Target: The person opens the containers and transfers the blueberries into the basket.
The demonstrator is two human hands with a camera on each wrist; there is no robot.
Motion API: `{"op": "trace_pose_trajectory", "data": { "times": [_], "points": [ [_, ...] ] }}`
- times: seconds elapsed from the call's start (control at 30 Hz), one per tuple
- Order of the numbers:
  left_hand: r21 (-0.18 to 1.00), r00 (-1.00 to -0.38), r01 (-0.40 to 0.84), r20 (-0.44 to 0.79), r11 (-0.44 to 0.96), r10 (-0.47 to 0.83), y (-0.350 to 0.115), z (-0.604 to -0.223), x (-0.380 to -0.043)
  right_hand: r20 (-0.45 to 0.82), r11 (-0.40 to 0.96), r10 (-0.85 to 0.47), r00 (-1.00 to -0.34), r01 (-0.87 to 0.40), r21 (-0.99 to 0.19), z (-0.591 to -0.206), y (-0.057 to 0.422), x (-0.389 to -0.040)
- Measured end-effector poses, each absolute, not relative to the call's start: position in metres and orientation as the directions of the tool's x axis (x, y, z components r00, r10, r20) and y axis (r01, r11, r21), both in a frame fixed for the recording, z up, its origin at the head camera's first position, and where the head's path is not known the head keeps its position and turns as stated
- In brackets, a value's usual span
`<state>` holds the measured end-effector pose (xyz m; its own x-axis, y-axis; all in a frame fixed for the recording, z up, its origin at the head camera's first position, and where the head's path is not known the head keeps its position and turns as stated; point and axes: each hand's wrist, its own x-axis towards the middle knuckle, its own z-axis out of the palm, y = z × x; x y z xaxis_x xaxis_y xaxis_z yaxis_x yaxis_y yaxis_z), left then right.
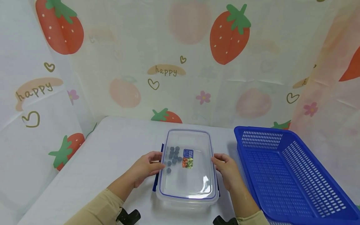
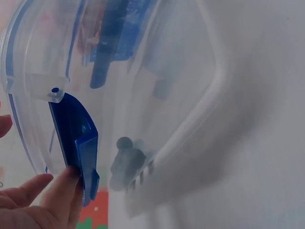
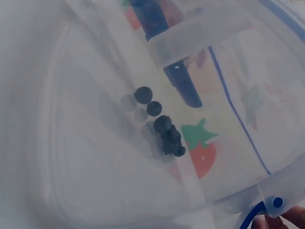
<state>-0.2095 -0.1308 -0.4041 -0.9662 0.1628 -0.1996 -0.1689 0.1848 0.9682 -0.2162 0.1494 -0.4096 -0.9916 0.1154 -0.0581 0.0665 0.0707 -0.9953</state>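
A clear food storage container (image 1: 187, 184) with a blue-lined lid stands on the white table. Several small dark round pieces, which look like blueberries (image 1: 174, 157), lie along its left side inside. My left hand (image 1: 144, 167) holds the left edge, thumb at the lid and fingertips against a blue side latch (image 2: 88, 152) that slants outward. On the opposite edge, my right hand (image 1: 227, 170) grips the rim with thumb on the lid. Low in the right wrist view, right-hand fingers (image 3: 295, 217) show beside a blue latch, mostly cut off.
A large blue plastic basket (image 1: 292, 181) with slotted walls stands at the right, close to my right forearm. Behind the table (image 1: 121, 137) hangs a cloth (image 1: 191, 78) printed with strawberries. A label (image 1: 187, 158) is on the lid.
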Motion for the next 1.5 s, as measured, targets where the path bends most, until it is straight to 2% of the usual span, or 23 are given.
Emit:
{"op": "trace_pose_trajectory", "data": {
  "times": [0.23,0.7,1.17,1.33,1.5],
  "points": [
    [0.96,-0.978,-0.108,-0.15,0.26,0.145,-0.133,-0.401,-0.209,-0.054,0.168,0.123,-0.991,0.074,-0.983,-0.403,0.15,-0.211],
    [0.963,-0.975,-0.139,-0.174,0.232,0.138,-0.13,-0.407,-0.21,-0.086,0.146,0.103,-0.991,0.101,-0.984,-0.395,0.152,-0.209],
    [0.968,-0.968,-0.165,-0.196,0.189,0.155,-0.135,-0.39,-0.206,-0.069,0.145,0.022,-0.997,0.072,-0.987,-0.373,0.145,-0.207],
    [0.971,-0.968,-0.146,-0.179,0.19,0.173,-0.147,-0.385,-0.207,-0.06,0.198,0.01,-0.998,0.061,-0.978,-0.366,0.138,-0.211],
    [0.971,-0.973,-0.108,-0.147,0.212,0.179,-0.163,-0.378,-0.207,-0.03,0.175,-0.008,-1.0,0.028,-0.984,-0.36,0.128,-0.217]
  ]
}}
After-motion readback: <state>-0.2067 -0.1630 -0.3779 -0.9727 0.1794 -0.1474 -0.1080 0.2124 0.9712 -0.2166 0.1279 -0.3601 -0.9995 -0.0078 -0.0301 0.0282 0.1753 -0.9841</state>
